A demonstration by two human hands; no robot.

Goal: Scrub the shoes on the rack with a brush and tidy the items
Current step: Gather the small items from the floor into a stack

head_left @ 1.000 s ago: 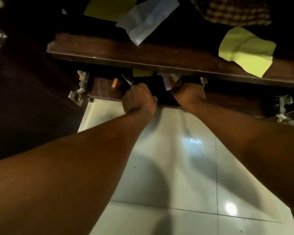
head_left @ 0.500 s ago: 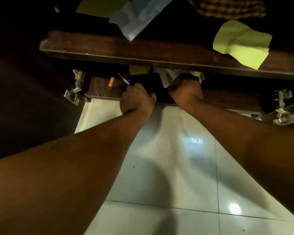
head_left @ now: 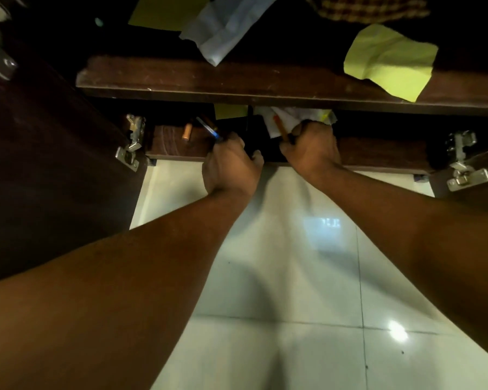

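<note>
Step in hand, by my read, was tidying loose bits on the lower shelf (head_left: 178,142), w/ a dark flat object (head_left: 255,136) at its front edge as landmark. To do it well: gather the small pens first, keep a firm hold so nothing rolls off onto the floor tiles (head_left: 279,263), and lift clear of the upper shelf (head_left: 237,80) overhanging it. Left hand (head_left: 231,164) sat just left of the dark object, fingers curled at its near edge, apparently gripping it; a blue pen (head_left: 207,129) poked out right by the knuckles, but whether it was held, can't tell. Right hand (head_left: 312,149) was just right of the dark object, fingers curled, an orange pencil (head_left: 281,128) at its thumb side and white crumpled paper (head_left: 293,116) touching behind; looked pinched, not certain. An orange marker (head_left: 186,132) lay well left of the dark object. No shoes or brush visible; too dark further in.
</note>
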